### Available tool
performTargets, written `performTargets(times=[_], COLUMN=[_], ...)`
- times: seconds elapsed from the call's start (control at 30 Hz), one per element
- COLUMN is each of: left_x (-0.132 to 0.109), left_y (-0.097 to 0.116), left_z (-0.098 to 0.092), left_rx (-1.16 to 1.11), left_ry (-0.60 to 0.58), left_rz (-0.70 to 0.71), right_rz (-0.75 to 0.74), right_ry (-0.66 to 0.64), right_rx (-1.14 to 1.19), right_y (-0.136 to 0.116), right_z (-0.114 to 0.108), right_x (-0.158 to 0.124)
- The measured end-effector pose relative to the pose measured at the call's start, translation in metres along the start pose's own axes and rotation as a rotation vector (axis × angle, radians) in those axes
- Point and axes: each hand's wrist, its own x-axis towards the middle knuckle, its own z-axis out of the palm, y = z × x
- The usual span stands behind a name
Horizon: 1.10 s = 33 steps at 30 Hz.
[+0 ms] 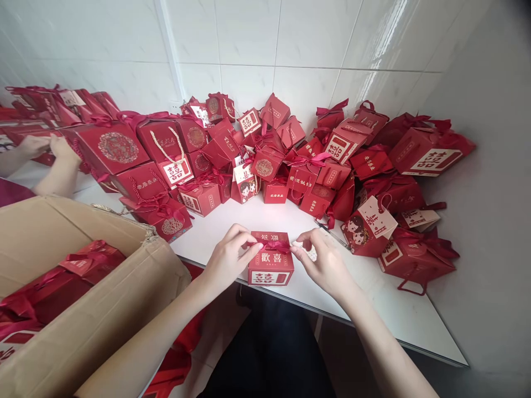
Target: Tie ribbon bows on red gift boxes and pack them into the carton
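A small red gift box [270, 264] with white and gold characters sits at the near edge of the white table [398, 309]. A red ribbon [274, 244] runs across its top. My left hand [229, 255] pinches the ribbon's left end, fingers closed. At the ribbon's right end my right hand [322, 258] pinches it the same way. Both hands rest against the box's upper edge.
A big heap of red gift boxes and bags [265, 160] covers the table's back, against the tiled wall. An open cardboard carton [103, 309] holding red bags stands at my left. Another person's hands [50, 149] handle boxes at the far left.
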Motion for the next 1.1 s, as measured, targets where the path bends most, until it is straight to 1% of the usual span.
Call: performTargets(times=[0.07, 0.13, 0.2, 0.3, 0.5, 0.6, 0.67, 0.73, 0.83, 0.93, 1.1], left_x=[-0.002, -0.004, -0.005, -0.006, -0.004, -0.003, -0.003, -0.004, -0.007, -0.009, -0.007], left_y=[0.004, 0.006, 0.006, 0.004, 0.005, 0.006, 0.004, 0.002, 0.000, 0.000, 0.002], left_z=[0.001, 0.003, 0.005, 0.007, 0.005, 0.005, 0.006, 0.008, 0.011, 0.012, 0.013], left_rx=[0.002, 0.013, 0.013, -0.008, -0.058, -0.089, -0.101, -0.105, -0.127, -0.178, -0.290], left_ry=[-0.044, -0.056, -0.042, -0.031, -0.095, -0.121, -0.111, -0.067, -0.009, -0.010, -0.038], left_rz=[-0.025, -0.021, 0.004, 0.045, 0.037, 0.036, 0.022, -0.021, -0.133, -0.228, -0.302], right_rz=[0.167, 0.287, 0.380, 0.476, 0.537, 0.597, 0.635, 0.650, 0.664, 0.689, 0.727], right_ry=[-0.095, -0.191, -0.230, -0.241, -0.206, -0.190, -0.197, -0.212, -0.223, -0.216, -0.179], right_rx=[0.068, 0.110, 0.125, 0.164, 0.316, 0.507, 0.647, 0.735, 0.808, 0.839, 0.822], right_y=[-0.007, -0.014, -0.018, -0.019, -0.016, -0.013, -0.010, -0.008, -0.006, -0.008, -0.012], right_z=[0.000, 0.002, 0.005, 0.011, 0.022, 0.026, 0.027, 0.028, 0.027, 0.025, 0.026], right_x=[0.001, 0.003, 0.004, 0.005, 0.006, 0.008, 0.008, 0.008, 0.007, 0.006, 0.006])
